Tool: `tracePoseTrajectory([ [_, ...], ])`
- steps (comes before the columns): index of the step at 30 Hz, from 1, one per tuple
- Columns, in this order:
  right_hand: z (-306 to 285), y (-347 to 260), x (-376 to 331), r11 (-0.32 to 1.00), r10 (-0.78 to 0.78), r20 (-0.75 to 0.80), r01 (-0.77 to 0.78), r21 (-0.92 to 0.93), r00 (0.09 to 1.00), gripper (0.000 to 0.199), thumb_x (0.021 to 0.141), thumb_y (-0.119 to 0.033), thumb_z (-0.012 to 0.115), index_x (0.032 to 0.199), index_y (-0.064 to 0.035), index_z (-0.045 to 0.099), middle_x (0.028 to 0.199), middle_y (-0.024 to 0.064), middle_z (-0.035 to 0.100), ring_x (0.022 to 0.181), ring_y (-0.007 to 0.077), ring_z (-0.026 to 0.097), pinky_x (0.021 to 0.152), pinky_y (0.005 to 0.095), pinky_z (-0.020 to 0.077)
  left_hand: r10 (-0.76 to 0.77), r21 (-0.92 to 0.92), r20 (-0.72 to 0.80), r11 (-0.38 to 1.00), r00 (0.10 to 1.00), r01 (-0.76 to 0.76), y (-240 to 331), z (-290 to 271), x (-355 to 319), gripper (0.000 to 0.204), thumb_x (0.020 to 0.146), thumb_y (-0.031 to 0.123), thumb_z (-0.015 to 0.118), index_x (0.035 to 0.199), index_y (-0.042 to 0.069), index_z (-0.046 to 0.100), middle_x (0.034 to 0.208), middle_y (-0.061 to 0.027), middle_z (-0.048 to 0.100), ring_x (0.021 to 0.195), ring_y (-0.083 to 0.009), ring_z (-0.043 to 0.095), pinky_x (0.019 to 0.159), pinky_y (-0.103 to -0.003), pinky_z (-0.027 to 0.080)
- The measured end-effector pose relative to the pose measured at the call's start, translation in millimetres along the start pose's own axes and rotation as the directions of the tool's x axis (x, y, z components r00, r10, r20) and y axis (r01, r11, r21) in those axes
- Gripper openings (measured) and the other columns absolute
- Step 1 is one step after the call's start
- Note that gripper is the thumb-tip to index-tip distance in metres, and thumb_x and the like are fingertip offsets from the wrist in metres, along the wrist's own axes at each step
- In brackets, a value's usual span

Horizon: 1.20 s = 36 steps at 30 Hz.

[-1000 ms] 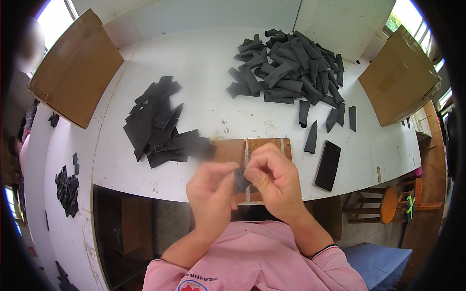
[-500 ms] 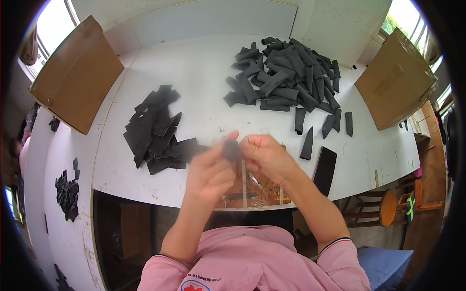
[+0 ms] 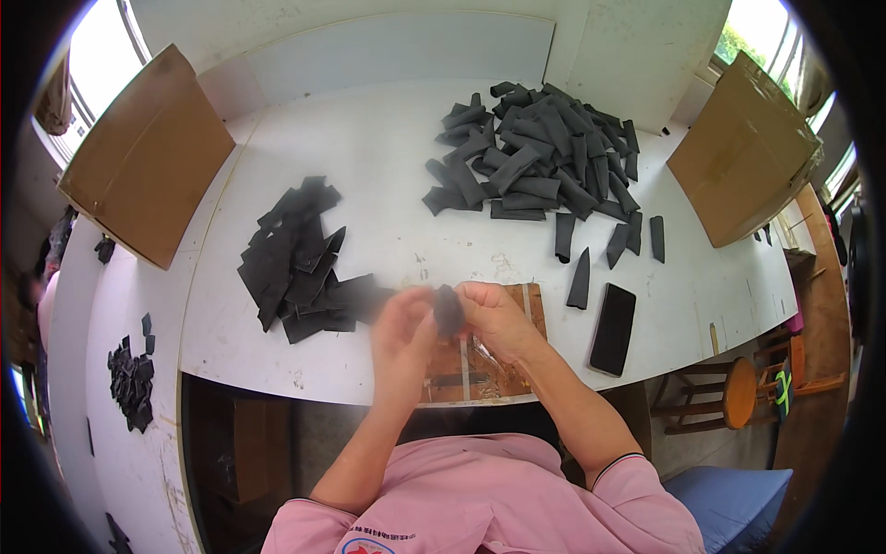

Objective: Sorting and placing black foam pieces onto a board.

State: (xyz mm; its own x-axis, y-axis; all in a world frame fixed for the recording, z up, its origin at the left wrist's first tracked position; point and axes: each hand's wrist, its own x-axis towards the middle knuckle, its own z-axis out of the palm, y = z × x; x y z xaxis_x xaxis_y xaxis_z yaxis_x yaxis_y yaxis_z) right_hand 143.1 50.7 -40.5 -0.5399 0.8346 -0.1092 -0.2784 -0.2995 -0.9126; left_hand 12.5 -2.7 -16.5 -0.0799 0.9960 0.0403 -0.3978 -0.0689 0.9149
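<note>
Closest, dark writing [image 3: 386, 535] and a round badge [image 3: 367, 547] on the pink shirt [image 3: 517, 489]. Next, up over the wooden board [image 3: 512, 380], a dark piece [image 3: 448, 312], long way pointing near to far, pinched by the right hand [image 3: 494, 319]. At its left side, the left hand [image 3: 402, 328], too blurry to tell if gripping.

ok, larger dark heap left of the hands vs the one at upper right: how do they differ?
Shape: the left heap shows flat, angular pieces; the right heap mostly narrow, tube-like ones.
Size: the right heap spreads wider than the left heap.
Tone: the left heap looks blacker, the right heap greyer.
Shared: both lie loose on the white table.
</note>
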Motion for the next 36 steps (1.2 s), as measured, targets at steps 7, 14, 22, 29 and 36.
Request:
tracePoseTrajectory([
  [7, 15.6, -25.9, -18.1, 0.909, -0.342, -0.199, 0.269, -0.319, 0.918, 0.02, 0.084, -0.02, 0.054, 0.079, -0.0012, 0.052, 0.064, 0.0016, 0.051, 0.06, 0.0082, 0.048, 0.051, 0.022, 0.0387, 0.464, 0.396, 0.169, 0.776, 0.87, -0.491, 16.4, -5.2, 10.1, 0.017, 0.083, 0.004, 0.051, 0.098, -0.002, 0.056, 0.088, -0.0081, 0.059, 0.076, -0.0121, 0.056, 0.067, -0.022, 0.044],
  [14, 9.6, -27.7, -16.0, -0.066, -0.491, 0.334, 0.348, -0.935, 0.805, 0.017, 0.074, -0.018, 0.061, 0.072, -0.002, 0.054, 0.065, 0.0069, 0.054, 0.064, 0.0241, 0.054, 0.052, 0.0349, 0.0423, 0.246, -0.011, -0.011, 0.969, 0.969, -0.246, -0.6, -15.8, 4.6, 0.015, 0.082, 0.003, 0.053, 0.095, -0.001, 0.057, 0.088, -0.0061, 0.06, 0.073, -0.0098, 0.055, 0.064, -0.022, 0.045],
  [22, 12.4, -24.2, -19.6, 0.127, -0.563, 0.261, 0.393, -0.911, 0.785, 0.014, 0.074, -0.015, 0.06, 0.077, -0.0025, 0.056, 0.065, 0.0088, 0.055, 0.062, 0.0264, 0.055, 0.055, 0.0357, 0.0448, 0.029, 0.082, 0.244, 0.995, 0.969, -0.05, 35.8, 11.5, 20.4, 0.009, 0.074, 0.0, 0.062, 0.082, -0.003, 0.059, 0.082, -0.0081, 0.059, 0.075, -0.0118, 0.055, 0.066, -0.024, 0.048],
  [29, 11.3, -16.4, -21.2, 0.427, -0.473, 0.172, 0.396, -0.813, 0.864, 0.012, 0.079, -0.015, 0.054, 0.082, -0.0031, 0.056, 0.076, 0.011, 0.059, 0.07, 0.0289, 0.058, 0.058, 0.0341, 0.0459, -0.08, 0.292, 0.27, 0.956, 0.959, -0.002, 32.6, 10.7, 29.1, 0.005, 0.072, -0.004, 0.062, 0.076, -0.003, 0.059, 0.075, -0.0033, 0.057, 0.065, -0.0078, 0.052, 0.057, -0.02, 0.042],
  [36, -8.6, 2.6, -11.6, 0.294, -0.367, 0.222, 0.339, -0.894, 0.903, 0.016, 0.081, -0.02, 0.05, 0.084, -0.0054, 0.057, 0.074, 0.0123, 0.059, 0.072, 0.0296, 0.059, 0.059, 0.0361, 0.0452, 0.112, 0.506, 0.334, 0.816, 0.936, -0.278, 17.5, 5.4, 27.2, 0.012, 0.069, -0.003, 0.063, 0.08, 0.0, 0.059, 0.077, -0.0038, 0.058, 0.07, -0.0082, 0.052, 0.063, -0.021, 0.041],
])
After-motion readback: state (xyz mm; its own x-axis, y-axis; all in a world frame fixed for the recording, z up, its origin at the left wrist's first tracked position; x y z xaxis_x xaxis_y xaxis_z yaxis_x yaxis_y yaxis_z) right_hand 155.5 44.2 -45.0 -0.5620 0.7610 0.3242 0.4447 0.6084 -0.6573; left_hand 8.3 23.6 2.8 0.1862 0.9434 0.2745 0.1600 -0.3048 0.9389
